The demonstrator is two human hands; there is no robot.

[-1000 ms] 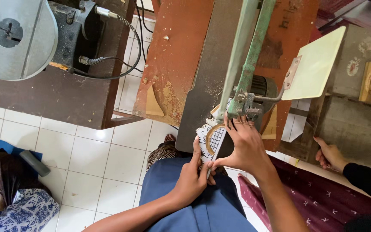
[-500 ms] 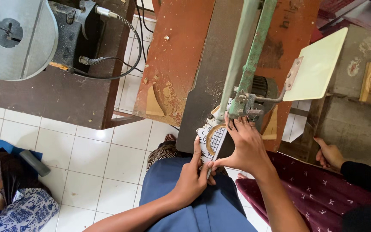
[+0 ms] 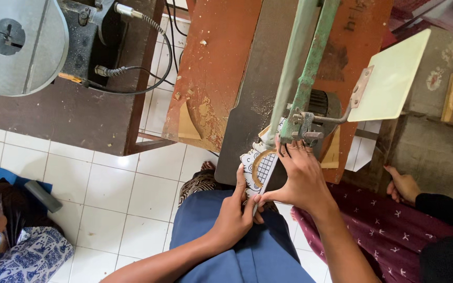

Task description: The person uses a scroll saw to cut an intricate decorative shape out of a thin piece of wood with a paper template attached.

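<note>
At the centre of the frame, the right hand [image 3: 302,175] is pressing flat, fingers spread and thumb stretched toward the lower left, on a patterned panel [image 3: 258,166], its fingertips reaching up to the clamp of a green saw arm [image 3: 310,68]. Just below and left of it, the left hand [image 3: 234,215] is curling around the panel's near edge, thumb lying up along the left side, fingers closed underneath. The panel, a thin white sheet marked with a lattice and a cut curve, is lying on the dark saw table [image 3: 252,99] just below the arm, between the two hands. An orange-brown bench [image 3: 213,68] is running up the frame left of the table, strewn with sawdust and offcuts. A pale rectangular plate [image 3: 391,76] is sticking out on a bracket at upper right. A grey round machine [image 3: 17,44] is sitting at upper left on a dark table. Another person's hand [image 3: 403,184] is resting at right, and a seated person in blue print [image 3: 22,251] is filling the lower left corner on the white tile floor [image 3: 106,194].
</note>
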